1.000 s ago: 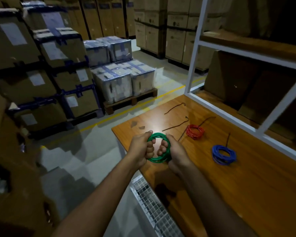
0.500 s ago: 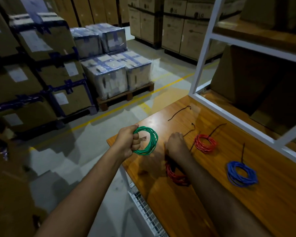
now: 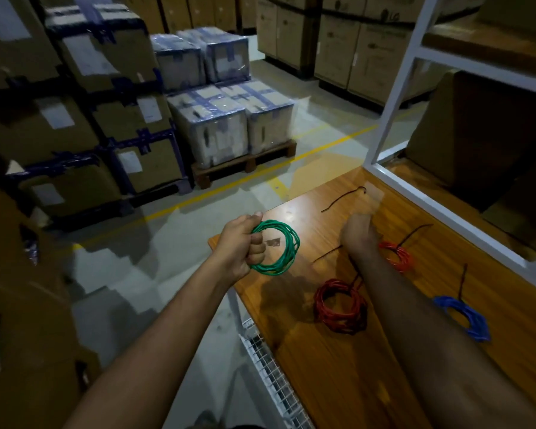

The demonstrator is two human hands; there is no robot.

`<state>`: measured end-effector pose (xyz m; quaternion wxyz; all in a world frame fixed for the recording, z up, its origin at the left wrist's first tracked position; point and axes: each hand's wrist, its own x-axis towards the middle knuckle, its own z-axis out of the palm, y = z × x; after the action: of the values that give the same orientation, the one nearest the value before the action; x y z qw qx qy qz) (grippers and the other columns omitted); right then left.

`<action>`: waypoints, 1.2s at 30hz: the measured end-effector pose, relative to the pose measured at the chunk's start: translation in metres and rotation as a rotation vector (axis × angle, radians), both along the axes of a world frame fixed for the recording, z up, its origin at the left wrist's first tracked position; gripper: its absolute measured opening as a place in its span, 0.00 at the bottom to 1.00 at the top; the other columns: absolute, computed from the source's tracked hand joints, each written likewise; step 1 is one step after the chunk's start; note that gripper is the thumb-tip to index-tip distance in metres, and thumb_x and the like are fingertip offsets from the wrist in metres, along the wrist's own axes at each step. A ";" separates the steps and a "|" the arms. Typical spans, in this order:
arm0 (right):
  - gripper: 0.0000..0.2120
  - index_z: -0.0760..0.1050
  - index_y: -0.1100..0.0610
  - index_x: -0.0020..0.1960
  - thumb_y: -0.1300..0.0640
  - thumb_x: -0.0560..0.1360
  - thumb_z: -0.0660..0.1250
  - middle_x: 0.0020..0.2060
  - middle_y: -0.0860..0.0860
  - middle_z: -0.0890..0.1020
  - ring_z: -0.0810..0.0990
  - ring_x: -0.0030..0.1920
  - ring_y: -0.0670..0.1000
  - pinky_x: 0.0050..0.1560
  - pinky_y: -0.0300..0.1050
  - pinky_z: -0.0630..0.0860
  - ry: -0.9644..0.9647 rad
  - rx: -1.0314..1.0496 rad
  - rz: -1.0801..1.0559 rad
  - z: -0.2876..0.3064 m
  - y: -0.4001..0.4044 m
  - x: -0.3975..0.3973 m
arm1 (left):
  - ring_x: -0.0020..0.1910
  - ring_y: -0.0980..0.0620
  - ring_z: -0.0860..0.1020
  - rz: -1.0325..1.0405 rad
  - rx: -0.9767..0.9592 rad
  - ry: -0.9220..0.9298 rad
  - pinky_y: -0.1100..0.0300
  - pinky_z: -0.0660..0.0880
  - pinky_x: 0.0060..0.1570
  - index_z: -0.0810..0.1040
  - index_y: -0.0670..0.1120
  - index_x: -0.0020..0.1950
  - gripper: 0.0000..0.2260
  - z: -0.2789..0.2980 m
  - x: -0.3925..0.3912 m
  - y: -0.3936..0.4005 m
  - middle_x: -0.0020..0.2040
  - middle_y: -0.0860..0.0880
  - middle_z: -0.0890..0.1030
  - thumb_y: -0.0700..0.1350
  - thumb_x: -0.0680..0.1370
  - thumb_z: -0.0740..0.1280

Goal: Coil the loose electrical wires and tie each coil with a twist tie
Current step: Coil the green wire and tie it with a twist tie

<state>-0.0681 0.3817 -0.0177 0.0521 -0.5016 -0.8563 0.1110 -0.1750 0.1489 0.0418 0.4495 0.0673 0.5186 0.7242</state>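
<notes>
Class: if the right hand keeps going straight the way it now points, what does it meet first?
Probably the loose twist tie lying on the table just beyond the right hand; motion blur leaves the exact line uncertain.

A green wire coil (image 3: 276, 247) is held upright off the counter's corner, while two red coils (image 3: 341, 306) (image 3: 396, 255) and a blue coil (image 3: 463, 318) lie flat among loose dark twist ties (image 3: 344, 198).
</notes>
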 end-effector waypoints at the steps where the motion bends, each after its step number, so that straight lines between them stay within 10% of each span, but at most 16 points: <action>1: 0.09 0.78 0.67 0.56 0.66 0.78 0.62 0.53 0.62 0.80 0.83 0.48 0.59 0.42 0.47 0.79 -0.001 0.002 0.007 -0.004 0.001 -0.003 | 0.18 0.58 0.54 0.002 0.000 0.005 0.70 0.53 0.18 0.61 0.48 0.47 0.08 0.003 0.003 -0.004 0.24 0.53 0.57 0.45 0.85 0.57; 9: 0.05 0.78 0.60 0.46 0.66 0.77 0.64 0.44 0.57 0.82 0.79 0.42 0.55 0.39 0.43 0.72 0.427 -0.130 0.212 -0.004 -0.020 -0.018 | 0.18 0.59 0.54 0.057 0.013 0.022 0.70 0.51 0.18 0.61 0.49 0.42 0.12 0.020 0.025 -0.039 0.24 0.53 0.57 0.44 0.85 0.55; 17: 0.03 0.76 0.60 0.51 0.65 0.81 0.63 0.38 0.54 0.79 0.79 0.34 0.51 0.44 0.49 0.82 1.011 -0.787 0.150 0.034 -0.082 -0.056 | 0.19 0.58 0.53 0.099 -0.029 0.027 0.70 0.52 0.19 0.61 0.49 0.40 0.13 0.025 0.042 -0.062 0.23 0.53 0.57 0.45 0.86 0.54; 36: 0.06 0.77 0.56 0.43 0.64 0.77 0.67 0.33 0.49 0.80 0.77 0.36 0.47 0.36 0.40 0.71 0.719 -1.265 0.413 0.073 -0.189 0.001 | 0.18 0.58 0.55 0.022 -0.188 0.104 0.71 0.53 0.19 0.69 0.47 0.45 0.10 0.011 0.065 -0.095 0.25 0.52 0.59 0.45 0.85 0.55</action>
<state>-0.0676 0.1924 0.0550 0.0085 -0.1980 -0.6363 0.7456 -0.1101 0.0540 0.0523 0.4183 0.0563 0.6076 0.6728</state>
